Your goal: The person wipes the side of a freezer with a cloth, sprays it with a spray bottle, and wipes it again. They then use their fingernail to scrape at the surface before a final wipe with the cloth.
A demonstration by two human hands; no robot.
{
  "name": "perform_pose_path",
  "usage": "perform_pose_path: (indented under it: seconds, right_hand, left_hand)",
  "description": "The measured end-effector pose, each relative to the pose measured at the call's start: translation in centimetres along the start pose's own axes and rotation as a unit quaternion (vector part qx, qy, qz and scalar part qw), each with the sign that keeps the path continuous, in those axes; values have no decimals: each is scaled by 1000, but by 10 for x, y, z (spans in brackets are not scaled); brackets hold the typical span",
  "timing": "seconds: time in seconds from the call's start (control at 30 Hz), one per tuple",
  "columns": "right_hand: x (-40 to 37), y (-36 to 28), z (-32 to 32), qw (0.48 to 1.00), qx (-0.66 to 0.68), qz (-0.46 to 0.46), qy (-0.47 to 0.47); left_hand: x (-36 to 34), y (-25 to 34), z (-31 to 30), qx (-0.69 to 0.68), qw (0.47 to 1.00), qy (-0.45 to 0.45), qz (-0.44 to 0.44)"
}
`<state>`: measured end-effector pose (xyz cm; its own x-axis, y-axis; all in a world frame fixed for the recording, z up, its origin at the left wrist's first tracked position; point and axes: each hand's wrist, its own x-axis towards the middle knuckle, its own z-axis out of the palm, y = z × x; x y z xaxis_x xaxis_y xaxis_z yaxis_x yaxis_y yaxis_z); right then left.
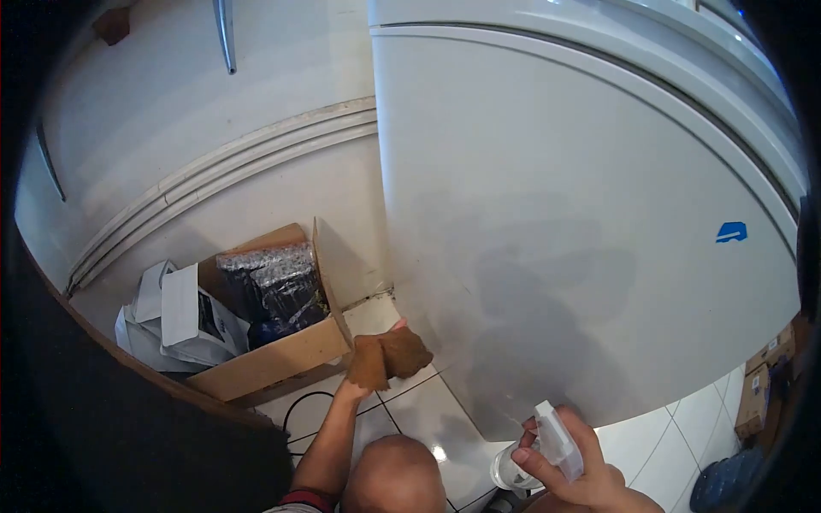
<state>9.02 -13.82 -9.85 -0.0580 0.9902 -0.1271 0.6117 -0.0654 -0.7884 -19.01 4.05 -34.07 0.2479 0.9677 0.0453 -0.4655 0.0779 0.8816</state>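
And here we are, down low by the fridge, with 2 hands in play! The right hand has the bottle, fingers curled round the white sprayer head and the thumb pressed on the near side: that's a proper grasp, right at the fridge's bottom edge. The clear body shows below and to the left of those fingers, partly hidden.

Over to the left hand, and it's mostly under the brown cloth! The cloth lies across palm and fingers, with just a bit of fingertip peeping past its upper edge. Are the fingers clenched or loose in there? Cannot tell. It's near the fridge's left edge, beside the box; touching either 1, I can't say.

Now, the technique, as I judge it: a firm wrist and a steady squeeze suit that sprayer, nozzle squared to the surface. For the cloth, a flat palm and even pressure beat a bunched fist, and those loose folds would do better tucked in, clear of the box's corner.
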Motion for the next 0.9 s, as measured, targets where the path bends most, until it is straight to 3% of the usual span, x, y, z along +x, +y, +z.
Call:
perform_pose_path:
  seconds: [0.07, 0.1, 0.13, 0.2, 0.23, 0.27, 0.3, 0.33, 0.37, 0.43, 0.47, 0.53, 0.6, 0.7, 0.87, 0.9]
  right_hand:
    - [4, 25, 10, 999, 50, -11, -12]
    - [8, 34, 14, 995, 98, -25, -16]
    - [10, 37, 16, 994, 98, -40, -28]
    - [15, 42, 18, 990, 56, -132, -4]
    - [15, 38, 20, 991, 89, -104, 7]
    - [18, 45, 23, 991, 92, -98, 12]
    - [26, 57, 27, 988, 53, -137, 52]
    - [28, 65, 30, 981, 12, -174, 90]
    - [27, 56, 30, 983, 11, -159, 90]
    - [31, 24, 24, 989, 142, -52, -1]
    - [35, 26, 27, 990, 136, -27, 8]
    - [50, 40, 38, 985, 85, -152, 9]
    - [55, 39, 44, 989, 71, -128, 11]
    - [73, 45, 51, 962, -8, -269, 39]
    - [85, 29, 67, 965, -114, -235, 18]
    - [101, 20, 62, 954, -173, -243, 20]
  left_hand:
    - [-6, 10, 7, 120, 991, 9, 54]
    - [-11, 14, 9, 241, 955, 35, 171]
    - [-12, 12, 3, 247, 951, 50, 180]
    - [-12, -9, -10, 315, 913, 183, 184]
    - [-22, -20, 3, -16, 954, 263, 142]
    - [-25, -29, -5, -14, 956, 258, 136]
    - [-26, -41, -25, -194, 948, 251, 25]
    - [-29, -60, -49, -367, 896, 236, -89]
    - [-33, -98, -82, -380, 913, 137, -63]
    - [-50, -117, -74, -387, 913, 112, -66]
    - [-58, -121, -67, -389, 912, 113, -72]
    - [-68, -122, -59, -385, 913, 114, -75]
    - [-67, -115, -53, -375, 919, 104, -67]
    - [-48, -98, -36, -359, 929, 75, -43]
    - [-6, -54, 13, -356, 934, 6, 32]
    - [5, -41, 29, -384, 922, 33, 40]
